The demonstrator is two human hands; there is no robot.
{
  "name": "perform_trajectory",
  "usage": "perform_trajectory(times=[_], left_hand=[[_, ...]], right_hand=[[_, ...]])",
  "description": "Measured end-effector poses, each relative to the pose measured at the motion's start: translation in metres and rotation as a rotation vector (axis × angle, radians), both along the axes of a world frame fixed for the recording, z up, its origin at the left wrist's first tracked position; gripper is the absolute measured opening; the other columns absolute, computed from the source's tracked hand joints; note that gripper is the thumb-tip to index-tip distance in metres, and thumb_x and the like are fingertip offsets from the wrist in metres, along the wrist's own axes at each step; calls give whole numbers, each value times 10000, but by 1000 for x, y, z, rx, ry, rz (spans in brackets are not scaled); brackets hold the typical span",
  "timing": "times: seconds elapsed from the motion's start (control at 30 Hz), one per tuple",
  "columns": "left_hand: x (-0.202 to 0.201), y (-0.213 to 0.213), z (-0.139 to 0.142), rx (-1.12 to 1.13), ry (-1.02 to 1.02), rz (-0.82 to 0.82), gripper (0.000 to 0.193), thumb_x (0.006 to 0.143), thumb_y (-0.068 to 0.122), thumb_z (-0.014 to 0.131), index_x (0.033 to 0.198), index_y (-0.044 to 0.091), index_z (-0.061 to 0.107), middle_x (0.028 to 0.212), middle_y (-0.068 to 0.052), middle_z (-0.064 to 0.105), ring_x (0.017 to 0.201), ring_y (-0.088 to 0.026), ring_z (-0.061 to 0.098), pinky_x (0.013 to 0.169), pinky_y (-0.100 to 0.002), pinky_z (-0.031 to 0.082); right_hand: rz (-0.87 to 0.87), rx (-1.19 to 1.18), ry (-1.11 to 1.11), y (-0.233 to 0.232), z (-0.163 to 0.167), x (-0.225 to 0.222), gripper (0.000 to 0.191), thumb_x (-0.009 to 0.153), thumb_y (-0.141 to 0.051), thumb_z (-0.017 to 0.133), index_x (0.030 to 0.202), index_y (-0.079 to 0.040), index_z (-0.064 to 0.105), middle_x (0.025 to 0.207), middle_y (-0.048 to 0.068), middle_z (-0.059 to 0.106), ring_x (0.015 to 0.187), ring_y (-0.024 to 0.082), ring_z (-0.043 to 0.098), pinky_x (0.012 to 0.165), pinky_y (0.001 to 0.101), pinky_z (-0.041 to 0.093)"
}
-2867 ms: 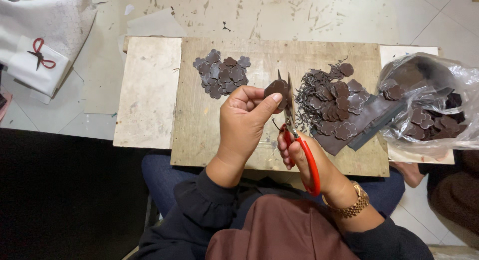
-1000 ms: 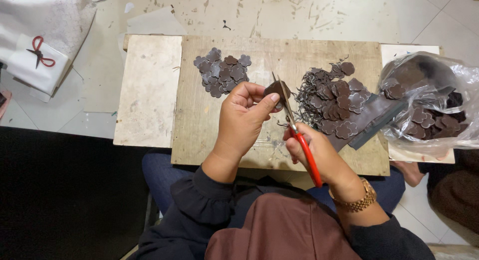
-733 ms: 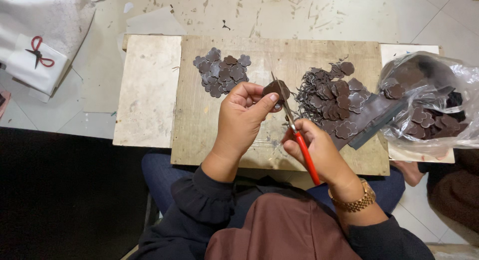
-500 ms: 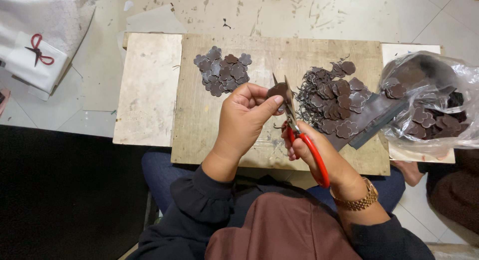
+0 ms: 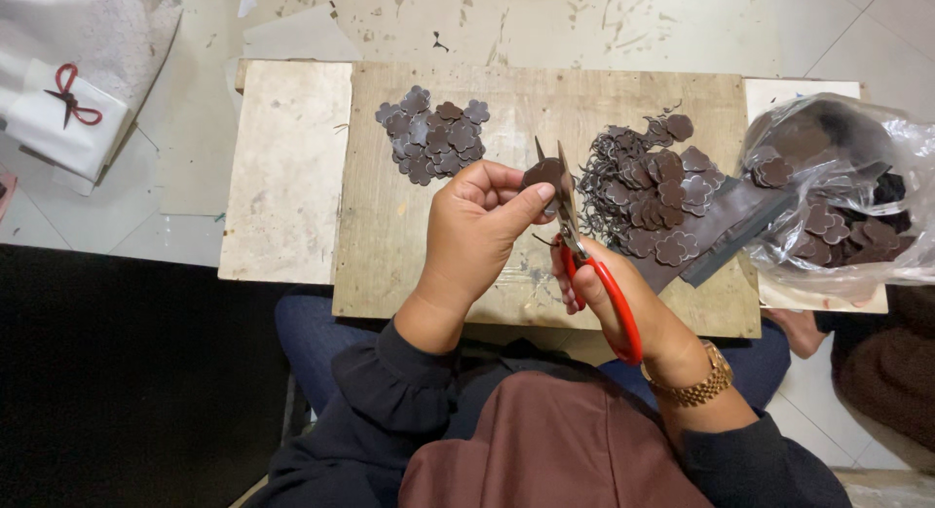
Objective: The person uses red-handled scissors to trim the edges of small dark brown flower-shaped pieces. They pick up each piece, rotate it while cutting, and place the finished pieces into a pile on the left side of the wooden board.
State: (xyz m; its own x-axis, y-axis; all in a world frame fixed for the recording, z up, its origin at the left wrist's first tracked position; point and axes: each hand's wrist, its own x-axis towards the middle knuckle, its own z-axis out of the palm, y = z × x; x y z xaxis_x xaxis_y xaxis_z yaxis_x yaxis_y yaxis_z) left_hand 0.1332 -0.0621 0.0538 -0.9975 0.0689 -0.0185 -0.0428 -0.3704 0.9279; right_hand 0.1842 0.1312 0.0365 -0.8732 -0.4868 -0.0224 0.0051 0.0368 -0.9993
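My left hand pinches a small dark brown flower-shaped piece between thumb and fingers above a wooden board. My right hand grips red-handled scissors, whose blades are parted around the piece's edge. On the board's far side lies a neat pile of cut brown flower shapes. To the right of the scissors spreads a larger heap of brown pieces and scraps.
A clear plastic bag holding more brown pieces sits at the right. A pale board lies to the left of the wooden one. White cloth with a red loop is at the far left. A bare foot shows at the right.
The scissors have opened and closed on the piece while my left hand turned it slightly. Both hands stay in the same place over the board.
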Motion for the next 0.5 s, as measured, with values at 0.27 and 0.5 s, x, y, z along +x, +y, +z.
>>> perform_trajectory(times=[0.27,0.5], left_hand=[[-1,2,-2,39,11,0,163,930,47,743,1010,-16,616,885,-89,732,789,-124,725,700,-239,579],[0,0,2,42,-34,-132,163,932,88,740,998,44,597,831,-58,718,755,-107,717,585,-194,465]], right_hand=[[16,0,31,-2,1,-4,737,968,-744,436,1128,-31,530,873,13,500,760,102,500,670,251,470],[10,-23,103,-6,14,-3,781,972,-761,404,1244,-38,519,905,13,498,810,109,479,732,264,446]])
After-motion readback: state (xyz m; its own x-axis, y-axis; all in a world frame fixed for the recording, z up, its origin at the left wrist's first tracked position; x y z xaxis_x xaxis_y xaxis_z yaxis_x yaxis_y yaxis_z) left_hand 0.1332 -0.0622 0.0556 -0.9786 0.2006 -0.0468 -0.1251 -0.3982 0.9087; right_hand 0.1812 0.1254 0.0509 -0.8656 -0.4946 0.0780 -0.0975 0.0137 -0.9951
